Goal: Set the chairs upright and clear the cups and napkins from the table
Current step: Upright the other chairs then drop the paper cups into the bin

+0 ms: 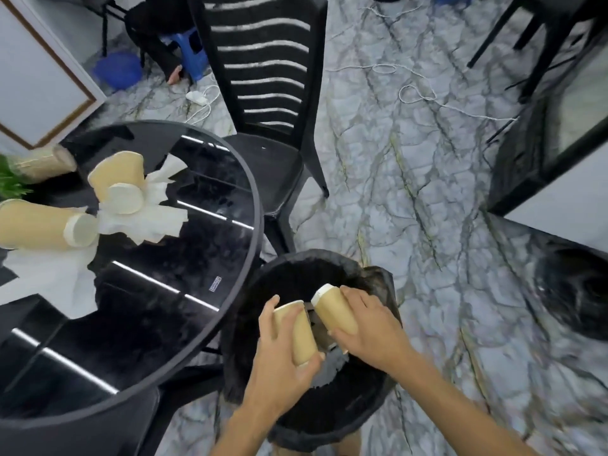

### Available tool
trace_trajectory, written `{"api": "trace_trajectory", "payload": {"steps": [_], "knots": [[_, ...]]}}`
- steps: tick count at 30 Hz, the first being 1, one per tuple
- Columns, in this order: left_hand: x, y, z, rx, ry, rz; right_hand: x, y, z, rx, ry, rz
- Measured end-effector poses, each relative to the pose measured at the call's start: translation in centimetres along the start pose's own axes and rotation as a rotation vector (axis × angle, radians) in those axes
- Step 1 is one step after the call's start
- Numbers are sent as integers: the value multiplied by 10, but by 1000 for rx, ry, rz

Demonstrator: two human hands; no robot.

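Note:
My left hand (283, 353) grips a tan paper cup (301, 337), and my right hand (368, 327) grips a second tan cup (335, 311). Both cups hang over the open mouth of a black bin (358, 409) lined with a black bag. On the round black glass table (171, 311) to the left lie three more tan cups on their sides (120, 189) (42, 225) (46, 164), among crumpled white napkins (148, 215) (52, 281). A black slatted chair (263, 103) stands upright beyond the table.
A green plant (10, 182) sits at the table's left edge. White cords (414, 93) trail over the marbled floor. A blue stool (194, 51) and someone's foot are at the back left. A dark cabinet (552, 133) stands at the right.

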State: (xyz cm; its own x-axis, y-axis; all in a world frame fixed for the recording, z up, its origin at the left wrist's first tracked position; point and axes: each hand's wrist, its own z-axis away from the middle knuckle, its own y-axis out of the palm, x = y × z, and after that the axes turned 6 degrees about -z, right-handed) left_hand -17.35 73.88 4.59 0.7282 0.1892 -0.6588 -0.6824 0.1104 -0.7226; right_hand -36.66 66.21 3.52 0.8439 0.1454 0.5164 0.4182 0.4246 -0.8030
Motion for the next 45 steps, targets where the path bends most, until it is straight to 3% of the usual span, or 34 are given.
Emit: {"api": "trace_trajectory", "payload": {"steps": [10,18,33,45], "knots": [[131,137,-47,171,-149,-107,-82,171,-46,138,123,-11],[172,175,-57,219,-246,-124,-103,230,-67,128,96,-36],[165,155,-50,132,-212,-84,-96,206,-53,-14,14,-43],[81,75,-13,50,-182,-103,-53,110,-6,-50,-37,-80]]}}
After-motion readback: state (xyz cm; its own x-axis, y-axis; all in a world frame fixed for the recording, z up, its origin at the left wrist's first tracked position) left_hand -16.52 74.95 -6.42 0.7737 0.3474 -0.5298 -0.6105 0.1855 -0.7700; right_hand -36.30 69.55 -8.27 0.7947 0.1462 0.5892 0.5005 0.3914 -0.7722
